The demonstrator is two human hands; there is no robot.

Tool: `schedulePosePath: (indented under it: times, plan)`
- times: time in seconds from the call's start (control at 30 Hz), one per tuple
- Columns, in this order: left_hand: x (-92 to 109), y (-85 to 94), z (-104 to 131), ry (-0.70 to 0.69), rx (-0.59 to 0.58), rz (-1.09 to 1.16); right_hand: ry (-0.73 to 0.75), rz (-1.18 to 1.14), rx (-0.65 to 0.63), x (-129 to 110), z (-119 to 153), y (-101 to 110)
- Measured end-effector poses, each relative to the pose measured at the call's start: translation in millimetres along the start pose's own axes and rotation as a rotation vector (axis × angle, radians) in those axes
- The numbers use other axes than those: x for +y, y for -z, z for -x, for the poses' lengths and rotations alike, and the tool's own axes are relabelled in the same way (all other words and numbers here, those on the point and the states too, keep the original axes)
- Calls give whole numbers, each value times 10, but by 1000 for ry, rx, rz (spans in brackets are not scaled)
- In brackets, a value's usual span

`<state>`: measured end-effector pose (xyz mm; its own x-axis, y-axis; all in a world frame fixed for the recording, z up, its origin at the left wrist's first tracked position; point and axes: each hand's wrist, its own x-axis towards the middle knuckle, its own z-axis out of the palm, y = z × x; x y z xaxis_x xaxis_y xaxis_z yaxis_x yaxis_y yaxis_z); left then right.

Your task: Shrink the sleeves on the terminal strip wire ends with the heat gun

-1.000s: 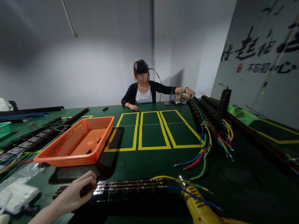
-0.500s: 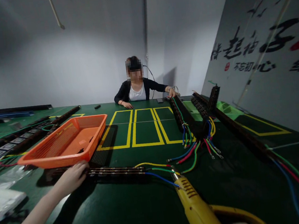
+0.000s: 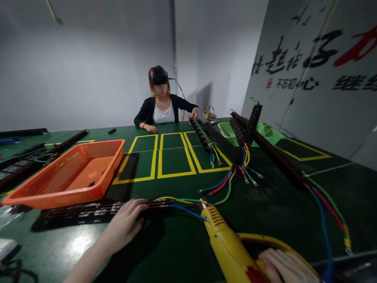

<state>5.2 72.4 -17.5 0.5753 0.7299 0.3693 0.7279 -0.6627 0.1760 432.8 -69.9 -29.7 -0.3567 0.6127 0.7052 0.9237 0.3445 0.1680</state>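
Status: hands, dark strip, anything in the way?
Left hand on dark strip; right hand gripping yellow heat gun. Strip's wires end by nozzle. Orange basket beyond strip, apart from wires.

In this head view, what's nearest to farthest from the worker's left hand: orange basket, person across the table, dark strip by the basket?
1. Dark strip, under the left hand.
2. Orange basket, beyond the strip, to the left.
3. Person, seated across the table.

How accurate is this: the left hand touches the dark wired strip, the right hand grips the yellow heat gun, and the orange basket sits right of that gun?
One thing is off: in the head view, the orange basket sits left of the yellow heat gun, not right. The rest stands.
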Motion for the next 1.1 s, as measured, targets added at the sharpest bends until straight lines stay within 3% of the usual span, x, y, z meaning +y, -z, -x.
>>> schedulePosePath:
  times: [0.07,0.13,0.3,0.43,0.53,0.7,0.93,1.1]
  plan:
    - [237,-121,-238,-108,-45,19,-48,-17,7,-23,58,-48]
    - [333,-206,-435,-110,-31,42,-101,-32,4,-36,118,-90]
    - [247,-297,-673,-72,-8,39,-137,-12,-41,-40,163,-105]
    - [181,-401,-706,-23,82,-25,-62,8,-24,-47,92,-51]
    - [178,-483,-716,4,122,-68,-86,-17,12,-143,10,-15]
    - [194,-544,-727,21,152,-69,-191,-144,72,-493,-161,-20]
    - [210,-538,-703,49,161,19,-245,-220,18,-1035,-381,-175]
    - [216,-508,-654,61,159,26,-297,-246,-5,-1195,-410,-221]
